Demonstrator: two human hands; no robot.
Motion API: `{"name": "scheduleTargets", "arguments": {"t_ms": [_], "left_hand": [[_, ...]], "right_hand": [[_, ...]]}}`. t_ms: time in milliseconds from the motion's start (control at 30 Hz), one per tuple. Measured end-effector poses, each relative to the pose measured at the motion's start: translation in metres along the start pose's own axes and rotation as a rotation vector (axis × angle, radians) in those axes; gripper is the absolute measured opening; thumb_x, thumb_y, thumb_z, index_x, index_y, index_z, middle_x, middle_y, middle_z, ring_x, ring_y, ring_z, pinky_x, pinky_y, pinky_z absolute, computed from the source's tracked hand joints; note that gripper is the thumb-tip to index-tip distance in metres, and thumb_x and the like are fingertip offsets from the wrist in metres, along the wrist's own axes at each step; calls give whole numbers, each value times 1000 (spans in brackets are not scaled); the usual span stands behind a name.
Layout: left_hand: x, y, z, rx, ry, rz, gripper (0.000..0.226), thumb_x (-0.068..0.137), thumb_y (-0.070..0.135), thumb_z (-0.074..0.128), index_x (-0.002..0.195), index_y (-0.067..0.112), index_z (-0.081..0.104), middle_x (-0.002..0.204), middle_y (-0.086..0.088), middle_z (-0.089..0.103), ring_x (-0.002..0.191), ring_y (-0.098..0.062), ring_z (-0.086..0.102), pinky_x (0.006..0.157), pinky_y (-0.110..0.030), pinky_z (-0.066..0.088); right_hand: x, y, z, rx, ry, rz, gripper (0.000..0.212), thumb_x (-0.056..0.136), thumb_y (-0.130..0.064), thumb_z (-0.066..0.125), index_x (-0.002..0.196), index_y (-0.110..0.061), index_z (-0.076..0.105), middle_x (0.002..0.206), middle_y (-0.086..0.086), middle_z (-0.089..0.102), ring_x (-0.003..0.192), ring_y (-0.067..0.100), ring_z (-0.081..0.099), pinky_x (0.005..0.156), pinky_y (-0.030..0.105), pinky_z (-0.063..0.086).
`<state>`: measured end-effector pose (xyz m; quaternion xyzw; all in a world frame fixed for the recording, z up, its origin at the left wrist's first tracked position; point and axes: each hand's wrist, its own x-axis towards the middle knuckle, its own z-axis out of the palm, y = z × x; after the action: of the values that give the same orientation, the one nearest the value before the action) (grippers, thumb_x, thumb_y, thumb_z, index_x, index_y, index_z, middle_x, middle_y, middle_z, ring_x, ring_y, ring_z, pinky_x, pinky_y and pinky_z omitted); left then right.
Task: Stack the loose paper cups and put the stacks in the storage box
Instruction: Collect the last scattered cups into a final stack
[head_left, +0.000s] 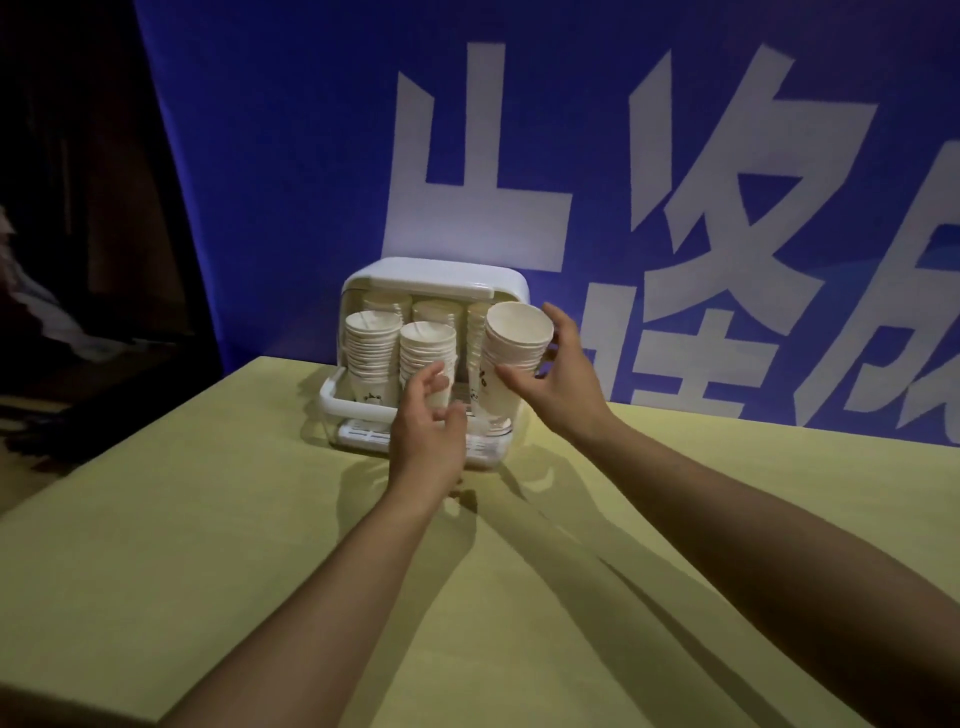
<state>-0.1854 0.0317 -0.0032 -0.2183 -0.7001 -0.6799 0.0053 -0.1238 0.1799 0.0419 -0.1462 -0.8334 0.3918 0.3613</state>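
**Tilted stack could catch on the box**

Yellow tablecloth (260, 545) bears the white plastic storage box (431, 280). Right hand (556, 379) grips a leaning white paper-cup stack (511, 353) at its opening; left hand (431, 421), fingers loosely spread, holds nothing (neighbouring stacks (423, 353) just beyond its fingertips may topple).

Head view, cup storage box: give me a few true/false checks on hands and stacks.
1. The right hand holds a stack of cups at the storage box. True.
2. The held stack stands fully upright. False: it tilts, its mouth turned toward the camera.
3. The left hand grips a cup stack. False: its fingers are relaxed, holding nothing.
4. Other stacks already sit inside the box. True.
5. Loose cups lie on the yellow tablecloth. False: none show.
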Motion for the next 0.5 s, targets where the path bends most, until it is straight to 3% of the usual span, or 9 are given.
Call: {"name": "scheduleTargets", "arguments": {"t_ms": [167, 233, 333, 500], "left_hand": [[5, -2, -20, -37, 41, 22, 46, 94, 9, 63, 128, 37, 50, 121, 10, 61, 91, -8, 62, 70, -16, 45], [6, -2, -25, -29, 45, 18, 46, 93, 9, 63, 129, 35, 51, 120, 12, 60, 91, -5, 61, 63, -5, 42], [8, -2, -30, -27, 47, 22, 45, 94, 6, 62, 129, 31, 53, 121, 11, 61, 89, -3, 60, 61, -3, 42], [6, -2, -35, -19, 43, 56, 40, 94, 6, 62, 125, 32, 55, 117, 14, 60, 85, -1, 60, 61, -3, 42]], "right_hand": [[14, 15, 35, -28, 12, 4, 94, 76, -37, 85, 151, -25, 29, 145, -2, 51, 127, 15, 51, 105, 38, 47], [14, 21, 43, -56, 4, 11, 92, 77, -36, 85, 150, -22, 31, 145, -1, 51, 128, 18, 52, 104, 35, 47], [16, 25, 50, -106, -10, 28, 87, 77, -34, 85, 147, -19, 36, 142, 1, 53, 125, 19, 54, 97, 30, 45], [24, 27, 62, -247, -52, 44, 85, 79, -41, 82, 148, -27, 33, 143, 5, 50, 121, 24, 56, 95, 35, 48]]}}
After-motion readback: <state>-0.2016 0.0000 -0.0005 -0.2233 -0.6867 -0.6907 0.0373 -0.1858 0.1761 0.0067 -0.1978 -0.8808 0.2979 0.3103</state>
